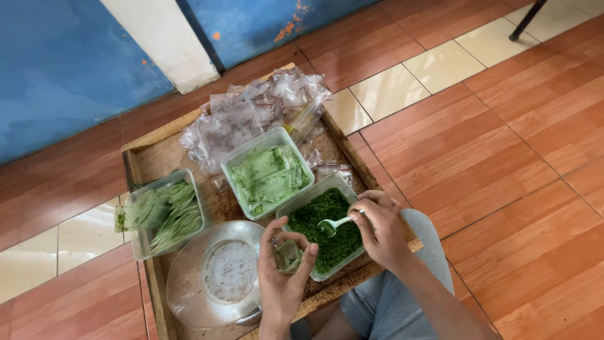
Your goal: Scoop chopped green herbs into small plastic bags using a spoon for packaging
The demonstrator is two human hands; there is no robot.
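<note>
Three clear plastic tubs sit on a wooden tray (148, 157) laid on a tiled floor (503, 126) of brown and cream squares. At the tray's far end lies a heap of small clear plastic bags (251, 116). Near the person, on the left, rests a round metal plate (201, 283) with a pale disc at its middle. The left tub (165, 214) holds long green leaf strips, some hanging over its rim. The middle tub (267, 173) holds flat pale green strips. The right tub (327, 230) is filled with dark green shredded stuff, and it stands just beside the person's grey-clad knee (393, 302).

Over that right tub the right hand (380, 230) pinches the handle of a small white plastic spoon (335, 223) between thumb and fingers, the bowl dipped in the shreds. The left hand (286, 271) sits at the tub's near corner, fingers curled around a small folded green leaf piece (288, 256), held upright like a cup.
</note>
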